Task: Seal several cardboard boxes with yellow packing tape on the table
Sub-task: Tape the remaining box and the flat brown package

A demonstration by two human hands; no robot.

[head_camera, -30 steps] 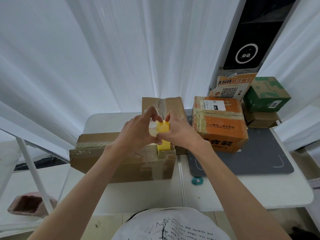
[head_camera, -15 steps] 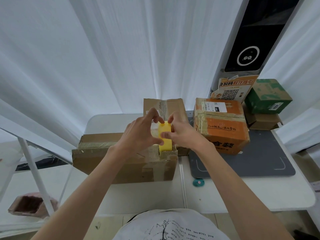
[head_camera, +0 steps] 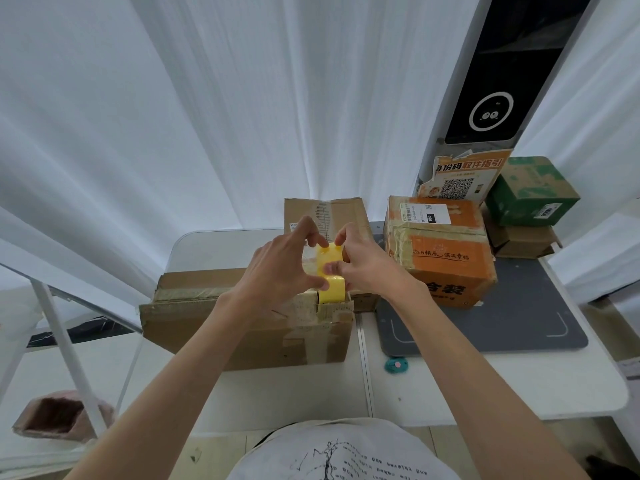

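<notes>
- The long brown box [head_camera: 242, 327] lies on the left half of the white table [head_camera: 519, 386], and the person works above its right end.
- The left hand [head_camera: 277, 275] pinches the yellow packing tape [head_camera: 330, 275] from the left, thumb low on the strip and fingers curled over its top.
- The tape stands in a short upright strip between both hands; its lower end reaches the near right edge of the long brown box.
- The right hand [head_camera: 363, 268] pinches the same strip from the right, fingertips on its yellow face.
- To do this step well, the person would likely keep the strip taut and straight, centre it over the box seam, then press it down from one end so no creases form; slack could let it fold onto itself.
- Behind the hands a flat cardboard piece [head_camera: 325, 213] leans upright.
- Right of it an orange box [head_camera: 443, 251] sits on a grey mat [head_camera: 512, 327], with a green box [head_camera: 530, 192] stacked farther right.
- A small teal object [head_camera: 396, 364] lies on the table near the mat's front edge.
- White curtains [head_camera: 173, 116] close off the room behind, and a dark panel [head_camera: 502, 81] stands at upper right.
</notes>
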